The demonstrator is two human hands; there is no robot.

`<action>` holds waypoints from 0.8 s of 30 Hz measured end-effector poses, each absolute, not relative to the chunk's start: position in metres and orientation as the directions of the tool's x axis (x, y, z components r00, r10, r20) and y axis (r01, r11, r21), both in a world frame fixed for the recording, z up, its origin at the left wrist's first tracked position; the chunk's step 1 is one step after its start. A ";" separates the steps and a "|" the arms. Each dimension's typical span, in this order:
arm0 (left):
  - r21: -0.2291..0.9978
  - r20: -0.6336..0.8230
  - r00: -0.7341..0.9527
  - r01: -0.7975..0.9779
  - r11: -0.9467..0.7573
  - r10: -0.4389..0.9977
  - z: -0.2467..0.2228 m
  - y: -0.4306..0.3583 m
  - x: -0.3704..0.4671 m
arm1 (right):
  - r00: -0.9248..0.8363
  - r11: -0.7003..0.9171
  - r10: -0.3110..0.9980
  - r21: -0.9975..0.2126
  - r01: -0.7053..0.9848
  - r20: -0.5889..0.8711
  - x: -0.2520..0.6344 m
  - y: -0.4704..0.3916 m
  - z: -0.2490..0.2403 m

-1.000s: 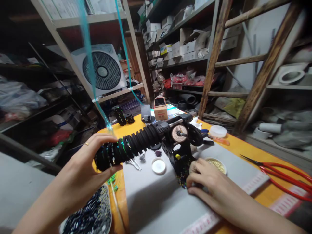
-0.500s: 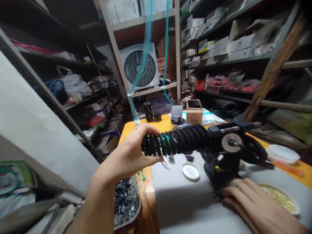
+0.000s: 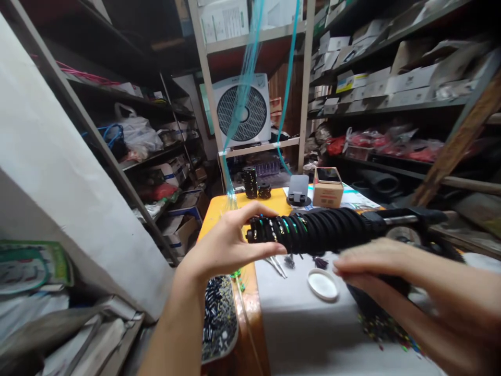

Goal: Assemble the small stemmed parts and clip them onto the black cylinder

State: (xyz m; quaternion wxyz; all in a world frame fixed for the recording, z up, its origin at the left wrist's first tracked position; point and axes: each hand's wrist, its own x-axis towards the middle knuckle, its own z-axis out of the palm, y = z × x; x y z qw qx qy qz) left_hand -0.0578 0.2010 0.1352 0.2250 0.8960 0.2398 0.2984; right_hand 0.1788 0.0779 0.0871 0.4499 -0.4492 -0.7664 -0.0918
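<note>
A black ribbed roll [image 3: 332, 230] wound with cords lies across the view, mounted on a dark device at the right. Bands with green, silver and gold beads circle its left end. My left hand [image 3: 230, 237] is wrapped round that end, thumb below and fingers above. My right hand [image 3: 403, 277], blurred, hovers just below the right part of the roll, its thumb and fingertips close together; whether they pinch anything cannot be made out. Beneath lie a round white lid [image 3: 322, 284], a dark tassel [image 3: 320, 262] and silver tweezers [image 3: 277, 266]. Small coloured beads [image 3: 385, 331] are scattered below my right hand.
A tray of dark and gold beads [image 3: 219, 313] stands at the table's left. Behind are black bead rolls [image 3: 250, 183], a grey stand [image 3: 299, 190] and a cardboard box [image 3: 327, 193]. Turquoise strands [image 3: 242, 78] hang before a fan [image 3: 260, 112]. Loaded shelves flank both sides.
My right hand has risen from the beads on the table towards the roll. My left hand still holds the roll's end. The whole view has shifted, so things appear further right.
</note>
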 end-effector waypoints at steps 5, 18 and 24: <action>0.563 0.409 0.726 0.276 -0.779 0.553 0.141 0.197 -0.058 | -0.179 0.659 0.534 -0.274 0.701 0.827 0.148 0.111 0.129; 0.569 0.420 0.740 0.236 -0.788 0.525 0.143 0.197 -0.061 | -0.189 0.684 0.490 -0.241 0.688 0.851 0.137 0.133 0.124; 0.569 0.432 0.744 0.213 -0.794 0.509 0.141 0.199 -0.061 | -0.254 0.684 0.507 -0.205 0.700 0.824 0.137 0.131 0.126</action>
